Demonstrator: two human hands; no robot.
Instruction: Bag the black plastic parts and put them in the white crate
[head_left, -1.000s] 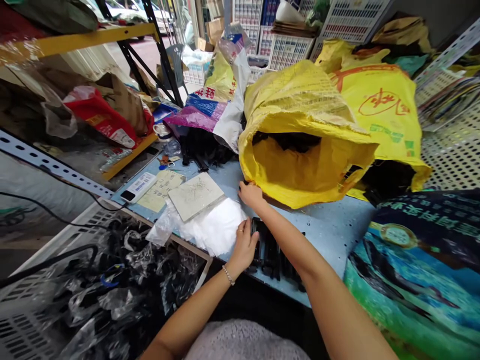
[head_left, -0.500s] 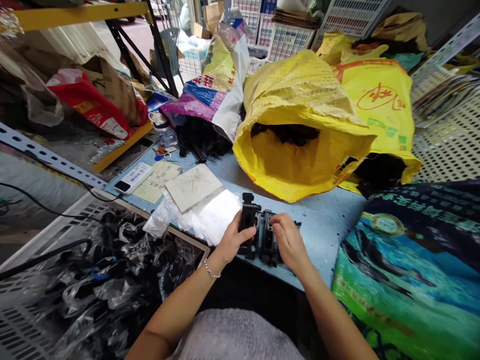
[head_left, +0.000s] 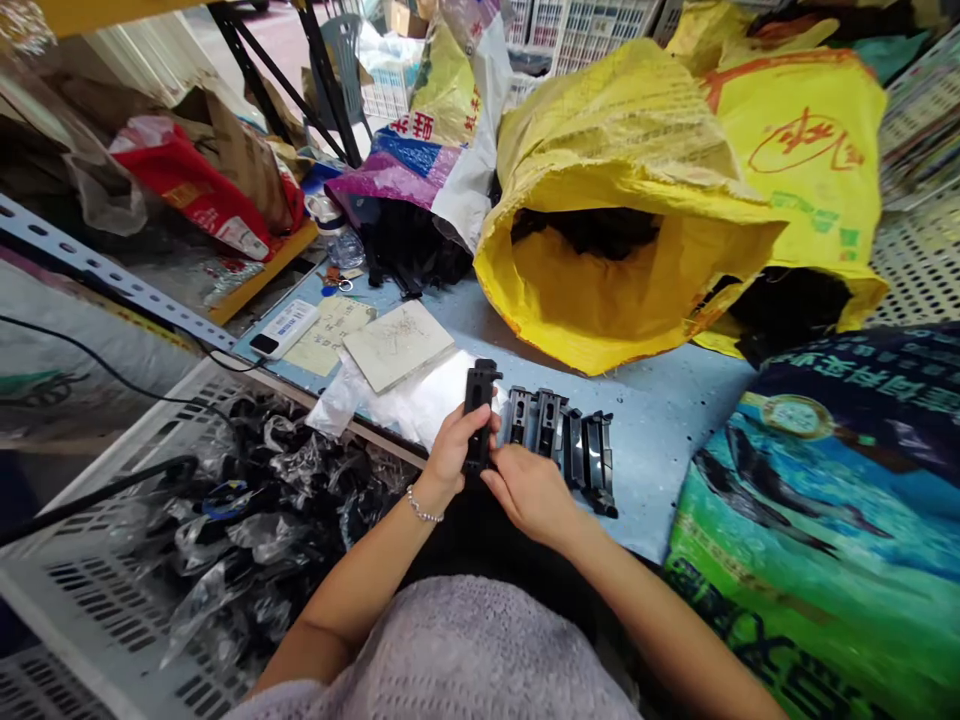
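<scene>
My left hand [head_left: 452, 445] is closed around a long black plastic part [head_left: 478, 395], held upright near the front edge of the blue table. My right hand [head_left: 534, 495] is beside its lower end, fingers curled and closed; what lies between those fingertips is hidden. Just to the right, several similar black plastic parts [head_left: 550, 420] lie side by side in a row on the table, partly covered by my right hand.
A large yellow sack [head_left: 600, 300] lies open behind the parts. At left are a tile-like board [head_left: 397, 345], clear plastic film [head_left: 337, 400] and a white device [head_left: 289, 328]. A crate [head_left: 82, 600] of bagged black pieces stands lower left; a green-blue sack [head_left: 817, 540] is at right.
My left hand has lifted the black part away from the row, slightly left. My right hand has moved left and down from the row to the part's lower end. The view has shifted a little.
</scene>
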